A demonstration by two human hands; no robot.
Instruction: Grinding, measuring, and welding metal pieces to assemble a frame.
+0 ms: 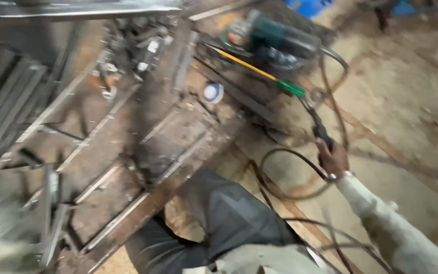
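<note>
The right hand point(332, 158), at the right of centre in the frame, is closed around the dark handle of a welding electrode holder point(321, 133). The holder points up the frame toward the angle grinder, and a dark cable point(285, 152) loops from below the hand across the floor toward the lower centre. Just above the holder's tip lies a rod with a yellow shaft and a green end point(259, 71). A teal and black angle grinder point(269, 38) rests at the upper centre, its cord curving down the right side. A metal frame of welded bars point(128, 152) fills the left half of the frame, blurred by motion. The person's knee in dark trousers point(224, 213) sits at the lower centre. The left hand is out of view.
</note>
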